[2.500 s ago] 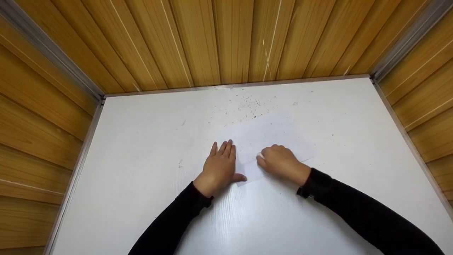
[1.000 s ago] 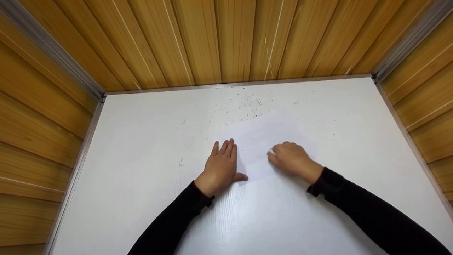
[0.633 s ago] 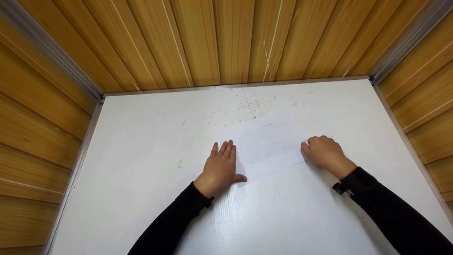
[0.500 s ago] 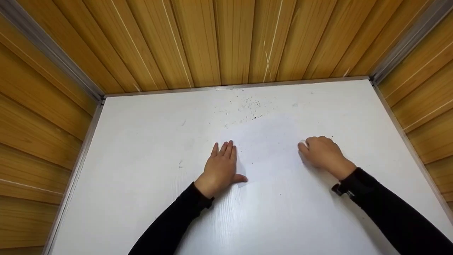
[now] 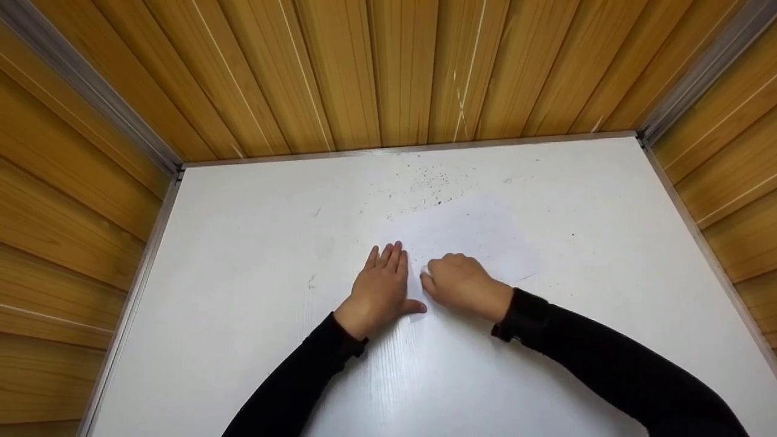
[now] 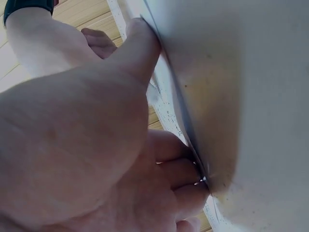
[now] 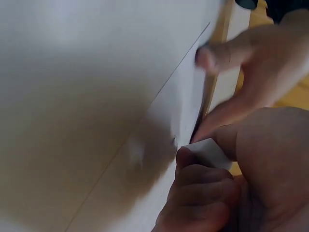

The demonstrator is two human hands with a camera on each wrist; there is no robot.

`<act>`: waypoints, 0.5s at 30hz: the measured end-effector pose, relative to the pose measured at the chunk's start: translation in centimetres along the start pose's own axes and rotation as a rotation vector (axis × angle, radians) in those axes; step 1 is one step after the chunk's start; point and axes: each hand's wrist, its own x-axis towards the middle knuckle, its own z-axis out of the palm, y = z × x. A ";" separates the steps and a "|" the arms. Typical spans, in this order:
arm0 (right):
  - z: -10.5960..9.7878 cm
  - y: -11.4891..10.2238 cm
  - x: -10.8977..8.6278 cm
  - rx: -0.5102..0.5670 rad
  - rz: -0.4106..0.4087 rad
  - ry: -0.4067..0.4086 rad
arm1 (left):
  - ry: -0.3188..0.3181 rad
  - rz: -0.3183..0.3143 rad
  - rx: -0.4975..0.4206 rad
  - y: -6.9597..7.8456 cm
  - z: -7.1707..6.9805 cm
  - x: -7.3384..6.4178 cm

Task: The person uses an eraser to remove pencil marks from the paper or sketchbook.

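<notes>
A thin white sheet of paper (image 5: 485, 233) lies flat and slightly turned on the white table. My left hand (image 5: 377, 291) rests on its left end, fingers straight and thumb spread along the near edge. Close beside that thumb, my right hand (image 5: 464, 284) has its fingers curled round a small white block-shaped eraser (image 7: 210, 153). One flat end of the eraser shows between thumb and forefinger in the right wrist view; the fingers cover the rest. In the left wrist view the left thumb (image 6: 137, 43) and fingertips lie along the paper.
Dark crumbs (image 5: 438, 179) are scattered on the table (image 5: 243, 243) beyond the paper's far edge, with a few specks on the sheet. Wood-patterned panels (image 5: 340, 73) with metal edging stand at the back and both sides.
My right hand, with the eraser, moved right across the paper to its right end, then came back left beside the left hand. The left hand and paper have stayed in place.
</notes>
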 end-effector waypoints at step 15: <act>-1.0 6.4 -0.4 0.021 0.089 0.067 | -0.052 -0.016 0.082 0.2 0.0 0.0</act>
